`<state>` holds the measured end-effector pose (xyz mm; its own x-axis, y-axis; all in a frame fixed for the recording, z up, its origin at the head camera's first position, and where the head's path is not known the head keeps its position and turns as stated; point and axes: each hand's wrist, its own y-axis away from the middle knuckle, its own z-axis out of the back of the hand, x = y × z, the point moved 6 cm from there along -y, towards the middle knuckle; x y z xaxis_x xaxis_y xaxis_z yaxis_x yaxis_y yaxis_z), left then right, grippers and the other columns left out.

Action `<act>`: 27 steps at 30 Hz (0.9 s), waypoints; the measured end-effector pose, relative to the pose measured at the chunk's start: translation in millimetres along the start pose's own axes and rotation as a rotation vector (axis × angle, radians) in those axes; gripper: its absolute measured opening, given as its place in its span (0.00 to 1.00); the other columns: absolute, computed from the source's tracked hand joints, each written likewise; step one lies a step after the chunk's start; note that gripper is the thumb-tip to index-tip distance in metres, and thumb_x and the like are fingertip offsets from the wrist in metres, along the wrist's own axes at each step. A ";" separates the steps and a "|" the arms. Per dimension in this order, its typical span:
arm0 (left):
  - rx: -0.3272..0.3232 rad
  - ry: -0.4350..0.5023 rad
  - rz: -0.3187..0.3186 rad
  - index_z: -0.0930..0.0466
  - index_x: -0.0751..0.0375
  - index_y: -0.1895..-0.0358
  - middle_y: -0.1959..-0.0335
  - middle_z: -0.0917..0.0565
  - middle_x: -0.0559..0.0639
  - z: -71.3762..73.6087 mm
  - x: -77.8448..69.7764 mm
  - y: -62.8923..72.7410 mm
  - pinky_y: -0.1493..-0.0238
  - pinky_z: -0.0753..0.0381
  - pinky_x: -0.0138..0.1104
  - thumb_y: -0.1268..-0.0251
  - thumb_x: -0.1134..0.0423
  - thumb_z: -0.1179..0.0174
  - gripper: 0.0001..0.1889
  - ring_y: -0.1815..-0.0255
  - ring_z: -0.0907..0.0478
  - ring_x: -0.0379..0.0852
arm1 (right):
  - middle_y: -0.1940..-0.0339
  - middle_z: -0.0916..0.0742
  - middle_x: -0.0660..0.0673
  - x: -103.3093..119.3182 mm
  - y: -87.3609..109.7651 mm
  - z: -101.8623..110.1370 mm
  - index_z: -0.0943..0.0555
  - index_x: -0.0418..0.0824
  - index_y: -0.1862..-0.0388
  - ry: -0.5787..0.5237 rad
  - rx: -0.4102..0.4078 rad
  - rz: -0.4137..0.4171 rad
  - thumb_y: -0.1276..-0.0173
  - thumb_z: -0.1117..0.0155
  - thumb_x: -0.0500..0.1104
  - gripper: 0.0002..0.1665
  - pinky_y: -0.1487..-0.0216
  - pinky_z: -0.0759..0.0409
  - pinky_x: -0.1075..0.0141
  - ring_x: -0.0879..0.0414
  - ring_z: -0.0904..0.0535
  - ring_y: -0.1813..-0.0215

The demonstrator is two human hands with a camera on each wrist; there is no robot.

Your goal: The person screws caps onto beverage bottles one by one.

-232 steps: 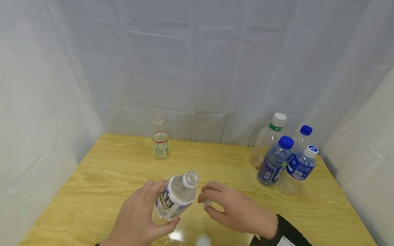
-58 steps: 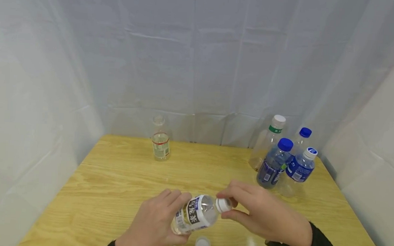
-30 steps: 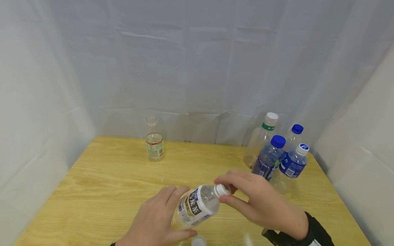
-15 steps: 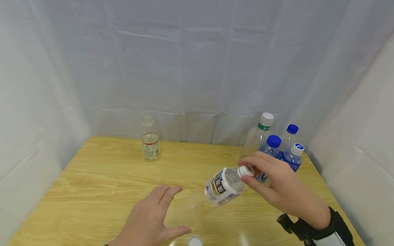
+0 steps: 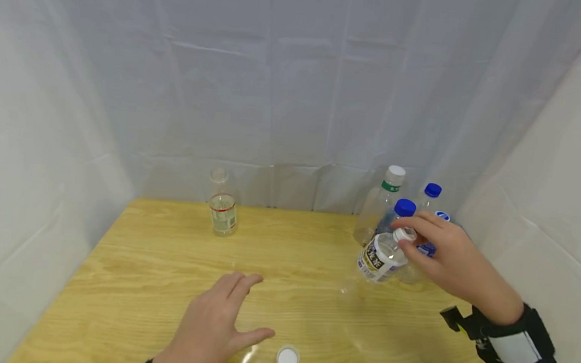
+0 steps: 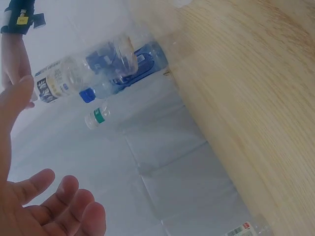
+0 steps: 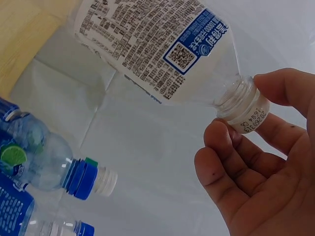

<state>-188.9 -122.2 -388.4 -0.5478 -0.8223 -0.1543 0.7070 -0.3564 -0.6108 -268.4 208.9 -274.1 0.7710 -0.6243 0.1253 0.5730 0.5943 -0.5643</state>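
My right hand (image 5: 451,258) pinches the white cap (image 7: 249,115) of a clear plastic bottle (image 5: 380,257) with a white label. The bottle hangs tilted from that grip, close in front of the group of bottles at the right. My left hand (image 5: 211,322) stays over the front of the table with fingers spread and nothing in it. A loose white cap (image 5: 288,359) lies on the table just right of my left thumb. In the left wrist view the left fingers (image 6: 66,206) show apart and relaxed.
Several capped bottles stand at the back right, among them one with a blue cap (image 5: 404,208) and a tall one with a white cap (image 5: 395,174). An uncapped clear bottle (image 5: 223,213) stands back left on the wooden table (image 5: 168,263). White sheeting (image 5: 295,94) surrounds the table.
The cap was put onto the bottle's mouth and turned by my right hand. My left hand then let go of the bottle, and my right hand carried it rightward by the cap.
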 end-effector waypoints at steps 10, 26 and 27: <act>0.008 0.035 0.024 0.24 0.53 0.41 0.58 0.22 0.41 0.3 2.7 -0.3 0.75 0.28 0.23 0.51 0.39 0.26 0.36 0.63 0.26 0.35 | 0.55 0.17 0.44 -35.7 12.0 1.9 0.18 0.39 0.44 0.065 0.070 -0.126 0.37 0.30 0.32 0.22 0.73 0.22 0.71 0.61 0.20 0.67; 0.064 0.049 0.049 0.22 0.52 0.44 0.60 0.22 0.40 -3.0 5.1 -1.5 0.76 0.31 0.21 0.47 0.47 0.27 0.28 0.65 0.28 0.35 | 0.60 0.19 0.45 -67.5 27.8 1.7 0.17 0.38 0.42 0.146 0.141 -0.226 0.34 0.33 0.35 0.20 0.74 0.27 0.71 0.61 0.28 0.68; 0.064 0.048 0.049 0.22 0.52 0.44 0.60 0.22 0.40 -3.3 5.1 -1.6 0.76 0.30 0.21 0.47 0.47 0.27 0.28 0.65 0.28 0.35 | 0.60 0.19 0.45 -69.3 28.4 1.1 0.17 0.38 0.42 0.145 0.146 -0.231 0.33 0.33 0.35 0.20 0.73 0.27 0.71 0.61 0.28 0.68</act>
<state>-194.2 -124.4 -390.7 -0.5319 -0.8177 -0.2204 0.7595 -0.3455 -0.5512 -305.3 269.6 -297.9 0.5738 -0.8111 0.1130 0.7705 0.4880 -0.4100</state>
